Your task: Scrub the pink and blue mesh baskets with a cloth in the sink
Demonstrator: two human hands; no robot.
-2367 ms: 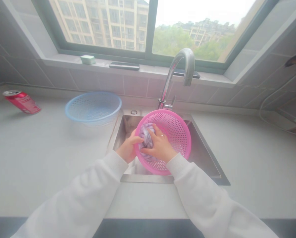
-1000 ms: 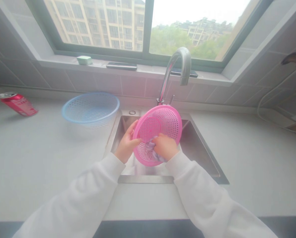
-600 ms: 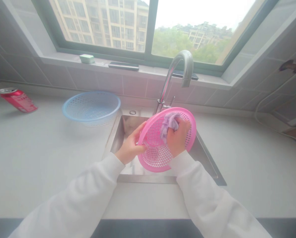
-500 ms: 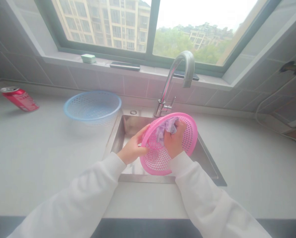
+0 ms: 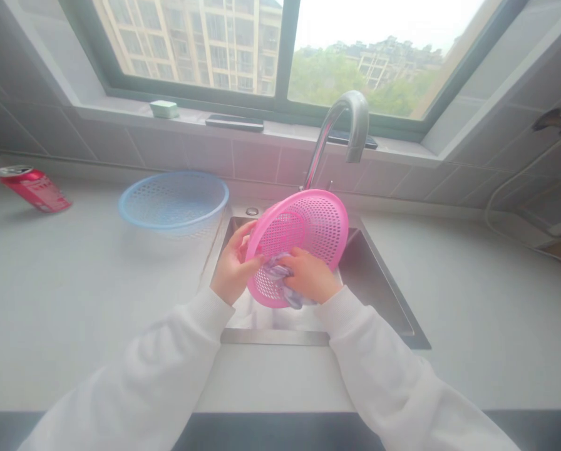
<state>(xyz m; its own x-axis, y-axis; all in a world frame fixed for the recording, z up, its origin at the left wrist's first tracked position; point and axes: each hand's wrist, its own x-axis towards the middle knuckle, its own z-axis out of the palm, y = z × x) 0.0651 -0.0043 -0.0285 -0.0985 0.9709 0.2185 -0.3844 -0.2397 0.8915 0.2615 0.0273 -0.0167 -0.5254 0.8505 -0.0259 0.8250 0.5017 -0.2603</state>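
A pink plastic colander (image 5: 325, 228) is tilted over the sink, its inside facing me. My left hand (image 5: 233, 266) is closed on its left rim, thumb at the inner side and fingers behind. Inside, against the lower left wall, my right hand (image 5: 311, 275) grips a crumpled purple-and-white cloth (image 5: 279, 270). Part of the cloth hangs over the lower rim. The right fingertips are partly hidden in the cloth.
Below the colander is a steel sink (image 5: 374, 288), with a curved faucet (image 5: 355, 125) behind it. A blue colander (image 5: 174, 203) and a tilted red can (image 5: 36, 189) stand on the left counter. On the windowsill are a pale green box (image 5: 164, 109) and a dark flat object (image 5: 235, 123).
My right hand has moved the cloth from the colander's upper inside down to its lower left side. The colander has shifted left and up, and turned in my left hand.
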